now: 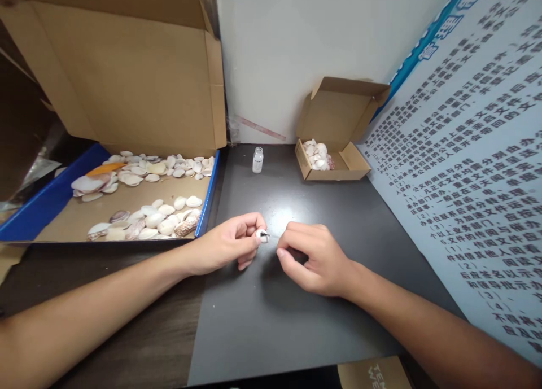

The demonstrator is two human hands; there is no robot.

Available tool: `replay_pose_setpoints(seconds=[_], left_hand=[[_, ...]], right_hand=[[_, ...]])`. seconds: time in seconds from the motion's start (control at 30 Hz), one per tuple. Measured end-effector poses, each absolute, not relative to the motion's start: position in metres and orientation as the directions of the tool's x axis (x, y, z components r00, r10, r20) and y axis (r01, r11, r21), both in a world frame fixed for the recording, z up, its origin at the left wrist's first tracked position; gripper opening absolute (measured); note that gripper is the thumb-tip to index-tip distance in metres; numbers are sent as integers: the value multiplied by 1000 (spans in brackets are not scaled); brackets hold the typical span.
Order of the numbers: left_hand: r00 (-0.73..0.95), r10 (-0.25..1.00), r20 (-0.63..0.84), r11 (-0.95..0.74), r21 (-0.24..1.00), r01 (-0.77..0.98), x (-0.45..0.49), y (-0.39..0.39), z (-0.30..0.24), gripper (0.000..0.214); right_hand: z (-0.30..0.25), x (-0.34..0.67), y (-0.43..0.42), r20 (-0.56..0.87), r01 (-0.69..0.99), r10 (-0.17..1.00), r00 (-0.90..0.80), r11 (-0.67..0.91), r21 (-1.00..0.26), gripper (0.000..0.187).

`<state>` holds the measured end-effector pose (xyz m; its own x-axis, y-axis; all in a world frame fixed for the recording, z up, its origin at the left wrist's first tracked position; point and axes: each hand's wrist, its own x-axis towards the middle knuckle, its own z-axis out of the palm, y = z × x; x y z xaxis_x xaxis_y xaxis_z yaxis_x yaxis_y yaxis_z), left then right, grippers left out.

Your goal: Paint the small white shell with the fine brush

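Note:
Pinched between the thumb and forefinger of my left hand is a small white shell with a dark mark or gap across it. My right hand hovers just to the right of the shell, apart from it, thumb and forefinger brought together. Whatever those fingertips hold, if anything, is too small to make out. Beyond both hands, a small clear glass bottle with a white label stands upright on the dark grey mat.
At left lies an open blue-edged cardboard box with several shells in rows. A smaller open cardboard box at the back right holds white shells. A printed panel slants along the right; a white wall rises behind.

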<state>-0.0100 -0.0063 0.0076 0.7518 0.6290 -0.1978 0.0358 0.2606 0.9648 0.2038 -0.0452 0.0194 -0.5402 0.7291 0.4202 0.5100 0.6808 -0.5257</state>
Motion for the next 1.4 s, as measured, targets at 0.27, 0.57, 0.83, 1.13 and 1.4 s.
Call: replay_pose_setpoints(seconds=[0.27, 0.57, 0.83, 1.13, 1.4], left_hand=[[745, 638, -194, 311, 950, -19, -9, -7, 4, 29], [737, 641, -214, 296, 955, 19, -9, -8, 9, 30], [742, 628, -234, 293, 955, 52, -9, -7, 12, 33], [732, 639, -237, 382, 923, -35, -8, -7, 9, 30], [734, 637, -237, 387, 921, -39, -9, -6, 8, 30]], right_hand=[[21, 203, -44, 402, 513, 736, -545, 672, -534, 19], [19, 204, -45, 410, 480, 712, -570, 694, -537, 17], [19, 204, -44, 428, 480, 704, -567, 704, -523, 19], [22, 203, -44, 451, 484, 703, -549, 708, -515, 21], [21, 204, -43, 454, 489, 696, -557, 716, -498, 21]])
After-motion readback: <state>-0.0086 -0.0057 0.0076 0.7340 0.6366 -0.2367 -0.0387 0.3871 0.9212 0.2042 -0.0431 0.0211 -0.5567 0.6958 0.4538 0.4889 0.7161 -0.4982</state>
